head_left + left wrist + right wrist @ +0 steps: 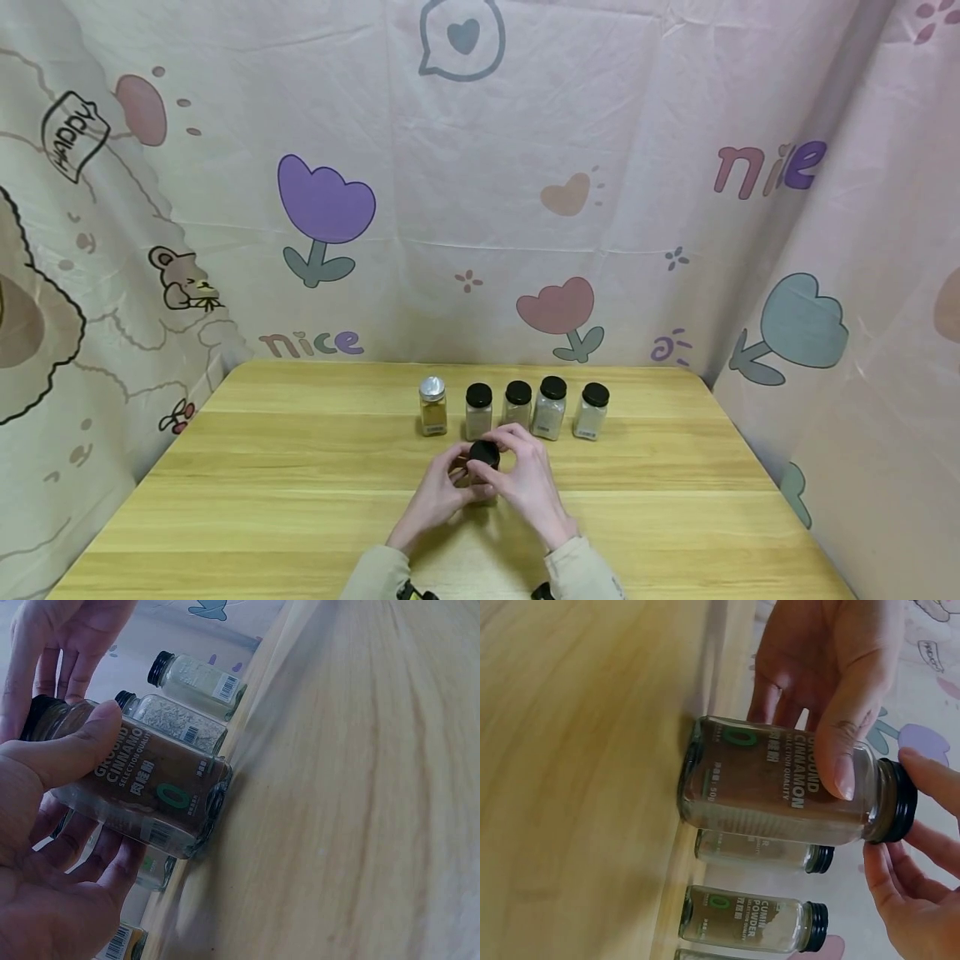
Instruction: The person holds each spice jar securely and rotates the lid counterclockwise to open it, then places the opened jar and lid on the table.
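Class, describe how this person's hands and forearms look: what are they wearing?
The left hand and right hand wear no gloves or visible rings. Beige sleeves stop near the wrists; small black parts show beside each.

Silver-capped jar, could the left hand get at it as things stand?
Probably not while the left hand grips the cinnamon jar; once free, it seems to have a clear way to the silver-capped jar.

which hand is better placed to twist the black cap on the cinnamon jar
Probably the right hand: it pinches the black cap, while the left hand grips the ground cinnamon jar by its body.
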Demonstrator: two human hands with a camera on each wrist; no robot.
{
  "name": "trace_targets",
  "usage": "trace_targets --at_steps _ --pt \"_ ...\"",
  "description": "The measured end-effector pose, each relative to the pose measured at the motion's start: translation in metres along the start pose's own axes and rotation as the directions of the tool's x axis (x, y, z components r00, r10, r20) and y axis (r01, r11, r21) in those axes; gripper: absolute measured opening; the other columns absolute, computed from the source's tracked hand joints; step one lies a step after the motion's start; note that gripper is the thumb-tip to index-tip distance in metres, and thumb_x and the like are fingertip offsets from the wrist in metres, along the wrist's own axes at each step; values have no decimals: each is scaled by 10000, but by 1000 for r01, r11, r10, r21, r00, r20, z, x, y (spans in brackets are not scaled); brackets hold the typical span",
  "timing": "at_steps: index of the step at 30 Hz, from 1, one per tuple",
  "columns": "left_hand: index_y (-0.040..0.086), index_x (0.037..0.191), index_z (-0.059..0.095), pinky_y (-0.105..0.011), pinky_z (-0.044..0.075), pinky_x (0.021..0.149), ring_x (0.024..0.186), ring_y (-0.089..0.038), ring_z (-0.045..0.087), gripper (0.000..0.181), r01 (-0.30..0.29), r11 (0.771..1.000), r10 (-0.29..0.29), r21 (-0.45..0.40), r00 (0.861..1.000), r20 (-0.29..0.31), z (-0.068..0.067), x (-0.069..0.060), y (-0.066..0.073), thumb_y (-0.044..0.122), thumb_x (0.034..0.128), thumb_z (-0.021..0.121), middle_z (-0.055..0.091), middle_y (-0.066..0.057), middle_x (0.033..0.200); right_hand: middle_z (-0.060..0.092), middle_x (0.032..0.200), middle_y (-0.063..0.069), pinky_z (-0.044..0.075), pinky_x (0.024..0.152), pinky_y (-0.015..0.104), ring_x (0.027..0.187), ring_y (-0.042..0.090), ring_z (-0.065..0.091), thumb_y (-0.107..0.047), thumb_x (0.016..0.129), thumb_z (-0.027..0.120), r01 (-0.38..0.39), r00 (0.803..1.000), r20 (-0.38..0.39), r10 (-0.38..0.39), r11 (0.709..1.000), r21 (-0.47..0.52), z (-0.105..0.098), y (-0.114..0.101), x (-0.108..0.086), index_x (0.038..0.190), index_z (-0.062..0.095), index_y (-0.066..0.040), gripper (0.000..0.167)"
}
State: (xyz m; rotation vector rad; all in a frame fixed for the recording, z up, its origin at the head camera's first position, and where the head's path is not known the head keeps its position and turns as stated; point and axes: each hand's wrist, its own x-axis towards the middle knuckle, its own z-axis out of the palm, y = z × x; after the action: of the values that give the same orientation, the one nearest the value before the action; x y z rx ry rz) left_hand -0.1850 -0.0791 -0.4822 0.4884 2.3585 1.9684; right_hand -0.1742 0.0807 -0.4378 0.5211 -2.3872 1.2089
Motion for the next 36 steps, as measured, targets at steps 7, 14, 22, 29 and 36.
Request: trace_targets --at_steps 7,14,22,29,36 --pt "-28 1198 611 -397 521 1096 1178 -359 618 504 -33 999 32 12 999 8 -1 2 -3 -8 751 843 637 -242 1238 717 1128 49 585 946 406 1028 230 685 -72 764 841 13 996 86 -18 998 62 -2 2 1 1131 732 -51 383" --pt "-37 1206 603 -290 553 1059 1179 -338 614 503 -30 999 30 -22 999 29 -2 2 -4 -43 755 824 641 -248 1233 656 1139 26 551 952 402 1072 201 618 -265 728 897 -8 999 53 9 1000 -27 2 1 0 1200 706 -88 539" --pt "-21 1201 614 -360 535 1084 1183 -330 613 513 -16 1000 16 -18 1000 9 0 1 -2 -23 742 844 633 -231 1240 661 1034 8 533 803 229 918 156 619 -213 727 899 -1 999 36 2 1000 -21 2 4 0 1087 754 -97 405" --pt "-41 1196 607 -377 528 1089 1160 -343 625 496 -37 999 37 0 999 16 -1 2 -4 -24 754 831 635 -248 1212 703 1110 52 551 910 324 1015 250 667 -88 757 851 -5 997 78 4 1000 17 1 4 1 1119 746 -30 382" --pt "-84 1233 586 -375 540 1081 1134 -313 633 518 -68 998 68 18 997 33 -2 0 -5 -96 743 754 640 -266 1218 686 1170 53 537 993 475 1086 250 650 -120 750 856 -11 995 101 7 999 41 0 1 0 1189 714 -74 464"
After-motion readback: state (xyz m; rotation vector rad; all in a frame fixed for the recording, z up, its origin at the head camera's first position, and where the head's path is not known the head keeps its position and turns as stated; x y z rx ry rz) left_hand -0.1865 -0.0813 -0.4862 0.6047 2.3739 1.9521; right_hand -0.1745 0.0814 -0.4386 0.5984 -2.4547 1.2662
